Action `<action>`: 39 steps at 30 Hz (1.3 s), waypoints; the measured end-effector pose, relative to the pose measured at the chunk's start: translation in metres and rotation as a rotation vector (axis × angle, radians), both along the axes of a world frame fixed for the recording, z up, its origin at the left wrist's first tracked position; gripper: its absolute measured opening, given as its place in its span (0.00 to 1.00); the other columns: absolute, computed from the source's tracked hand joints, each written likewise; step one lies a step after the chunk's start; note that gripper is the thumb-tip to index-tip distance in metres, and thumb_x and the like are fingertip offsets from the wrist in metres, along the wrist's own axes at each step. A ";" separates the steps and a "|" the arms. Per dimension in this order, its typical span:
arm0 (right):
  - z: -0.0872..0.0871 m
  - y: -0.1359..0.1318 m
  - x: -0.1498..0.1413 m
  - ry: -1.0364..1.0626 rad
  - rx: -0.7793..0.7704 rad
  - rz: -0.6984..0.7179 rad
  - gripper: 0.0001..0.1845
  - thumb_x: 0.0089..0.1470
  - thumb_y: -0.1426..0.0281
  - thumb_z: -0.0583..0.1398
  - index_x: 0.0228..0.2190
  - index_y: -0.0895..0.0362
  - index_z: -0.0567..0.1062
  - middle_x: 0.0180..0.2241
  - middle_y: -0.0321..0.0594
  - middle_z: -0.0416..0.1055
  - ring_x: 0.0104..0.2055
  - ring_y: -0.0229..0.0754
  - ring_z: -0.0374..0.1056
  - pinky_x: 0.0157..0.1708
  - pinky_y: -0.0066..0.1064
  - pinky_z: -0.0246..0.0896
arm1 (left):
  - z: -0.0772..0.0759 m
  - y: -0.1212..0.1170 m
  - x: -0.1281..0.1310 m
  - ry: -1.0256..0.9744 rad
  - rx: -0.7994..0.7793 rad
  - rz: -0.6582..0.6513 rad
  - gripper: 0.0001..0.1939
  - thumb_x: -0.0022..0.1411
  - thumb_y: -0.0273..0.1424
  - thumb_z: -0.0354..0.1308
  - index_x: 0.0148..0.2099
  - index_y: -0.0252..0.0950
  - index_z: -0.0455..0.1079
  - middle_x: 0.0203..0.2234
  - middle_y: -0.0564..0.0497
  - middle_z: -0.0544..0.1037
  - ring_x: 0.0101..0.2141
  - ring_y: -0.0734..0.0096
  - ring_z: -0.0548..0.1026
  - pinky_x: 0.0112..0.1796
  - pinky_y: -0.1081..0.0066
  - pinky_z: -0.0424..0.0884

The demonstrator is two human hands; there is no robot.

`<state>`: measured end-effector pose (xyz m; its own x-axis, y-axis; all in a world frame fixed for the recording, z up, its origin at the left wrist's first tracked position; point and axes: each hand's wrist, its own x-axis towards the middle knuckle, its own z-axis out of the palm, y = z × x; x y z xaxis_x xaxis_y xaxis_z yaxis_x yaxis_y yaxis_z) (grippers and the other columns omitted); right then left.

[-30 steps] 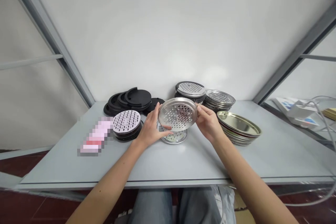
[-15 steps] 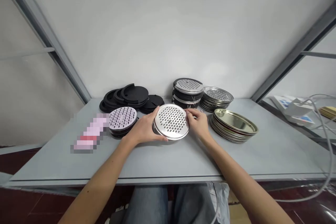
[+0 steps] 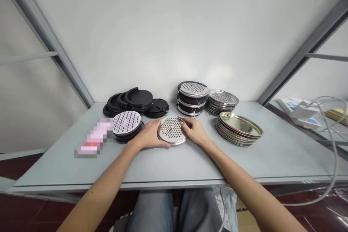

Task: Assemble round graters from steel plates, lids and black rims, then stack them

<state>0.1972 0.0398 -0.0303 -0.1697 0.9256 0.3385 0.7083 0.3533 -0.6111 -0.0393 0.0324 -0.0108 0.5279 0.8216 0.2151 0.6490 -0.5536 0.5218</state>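
Observation:
A round silver metal lid [image 3: 172, 130] with rows of slots lies low at the middle of the table, close to level. My left hand [image 3: 149, 134] is wrapped around its left edge, thumb at the front rim and fingers behind. At the right rim, the fingers of my right hand [image 3: 196, 130] are bent and pressed against the lid's edge. To the left of my left hand sits a pale slotted disc [image 3: 126, 123] on black round pieces. What lies beneath the lid is hidden.
Black round trays [image 3: 139, 98] are piled at the back left, and flat black discs [image 3: 157, 107] lie beside them. Behind my hands stands a stack with wire clips [image 3: 193, 98]. Silver slotted lids [image 3: 223, 98] and gold-coloured round trays [image 3: 240, 125] are stacked on the right.
The lid has come down from a tilted, raised position to lie flatter and lower. My right hand has shifted from a fingertip pinch at the rim to bent fingers over the edge.

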 end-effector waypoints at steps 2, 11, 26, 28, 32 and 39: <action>0.000 -0.001 -0.001 -0.030 -0.002 0.018 0.16 0.58 0.62 0.52 0.30 0.58 0.75 0.30 0.41 0.75 0.31 0.42 0.66 0.34 0.30 0.58 | -0.003 0.001 0.001 0.006 0.020 -0.002 0.49 0.33 0.51 0.72 0.57 0.39 0.62 0.52 0.42 0.70 0.53 0.44 0.66 0.53 0.52 0.61; -0.004 0.003 0.003 -0.124 0.050 -0.099 0.12 0.55 0.64 0.54 0.23 0.56 0.68 0.24 0.39 0.69 0.28 0.41 0.62 0.29 0.30 0.52 | -0.015 0.001 0.016 0.027 0.102 0.059 0.55 0.36 0.53 0.70 0.63 0.38 0.54 0.56 0.41 0.66 0.56 0.43 0.63 0.54 0.52 0.59; -0.005 0.004 0.002 -0.111 0.075 -0.075 0.13 0.56 0.64 0.53 0.22 0.55 0.64 0.23 0.37 0.66 0.26 0.40 0.59 0.27 0.30 0.49 | -0.015 0.001 0.014 0.017 0.100 0.048 0.53 0.38 0.56 0.67 0.62 0.37 0.56 0.54 0.40 0.68 0.56 0.44 0.63 0.55 0.52 0.60; -0.004 0.004 0.001 -0.113 0.068 -0.069 0.14 0.56 0.64 0.53 0.21 0.55 0.63 0.22 0.37 0.66 0.26 0.40 0.59 0.28 0.30 0.49 | -0.015 0.002 0.013 0.031 0.093 0.044 0.51 0.38 0.56 0.67 0.60 0.37 0.58 0.53 0.41 0.69 0.55 0.44 0.64 0.55 0.52 0.60; -0.002 0.003 0.000 -0.124 0.061 -0.072 0.13 0.56 0.64 0.53 0.21 0.55 0.63 0.23 0.38 0.67 0.27 0.40 0.59 0.29 0.30 0.50 | -0.014 0.002 0.011 0.032 0.087 0.029 0.49 0.39 0.56 0.67 0.59 0.36 0.59 0.54 0.40 0.68 0.56 0.45 0.63 0.55 0.52 0.60; -0.003 0.004 0.002 -0.115 0.060 -0.076 0.12 0.56 0.65 0.52 0.23 0.55 0.65 0.25 0.39 0.68 0.28 0.41 0.60 0.29 0.30 0.50 | -0.013 0.000 0.013 0.015 0.088 0.032 0.51 0.40 0.55 0.66 0.62 0.36 0.55 0.56 0.40 0.65 0.58 0.45 0.61 0.56 0.52 0.59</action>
<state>0.1989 0.0438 -0.0337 -0.1403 0.9161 0.3755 0.7986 0.3289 -0.5041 -0.0262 0.0323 -0.0240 0.5055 0.8163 0.2793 0.6743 -0.5758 0.4623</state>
